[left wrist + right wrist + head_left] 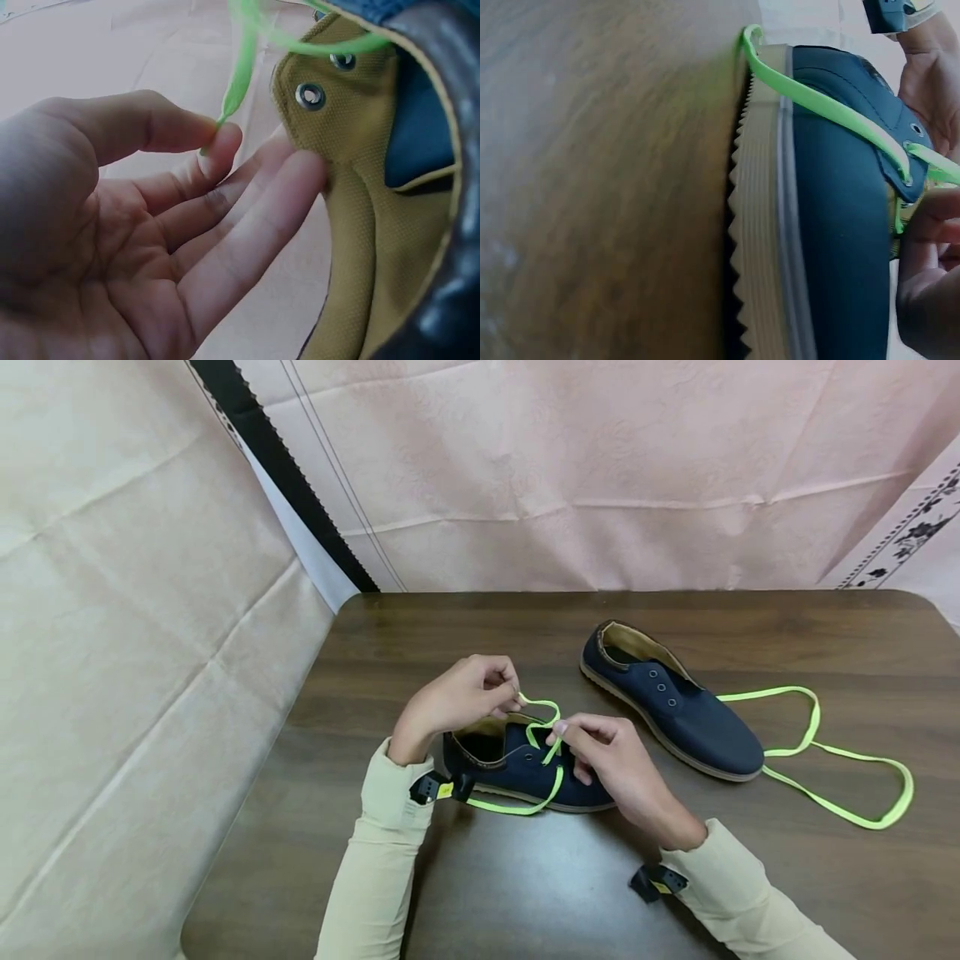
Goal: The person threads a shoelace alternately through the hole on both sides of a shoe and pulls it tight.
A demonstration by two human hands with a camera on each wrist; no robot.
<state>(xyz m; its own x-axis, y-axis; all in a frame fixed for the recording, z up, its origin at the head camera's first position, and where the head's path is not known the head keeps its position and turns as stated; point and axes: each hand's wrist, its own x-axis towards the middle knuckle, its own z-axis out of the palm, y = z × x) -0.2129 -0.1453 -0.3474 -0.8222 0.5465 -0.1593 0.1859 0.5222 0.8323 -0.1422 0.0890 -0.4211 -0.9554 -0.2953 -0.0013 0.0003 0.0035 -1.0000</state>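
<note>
A navy lace-up shoe (517, 771) with a tan inside lies on the table under both hands, toe to the right. A neon green lace (558, 783) runs through eyelets on its flap, one length trailing along the near side of the sole. My left hand (465, 695), above the shoe's opening, pinches the thin tip of the lace (238, 82) between thumb and forefinger. The left wrist view shows metal eyelets (310, 96) in the tan lining beside those fingers. Over the front of the shoe, my right hand (615, 764) pinches the lace near the eyelets; its fingertips are partly hidden in the right wrist view.
A second navy shoe (675, 710) stands behind and to the right, its side eyelets bare. Another green lace (862, 817) lies in loops by its toe. The brown wooden table (330, 860) meets pale cloth (637, 468) at its back edge.
</note>
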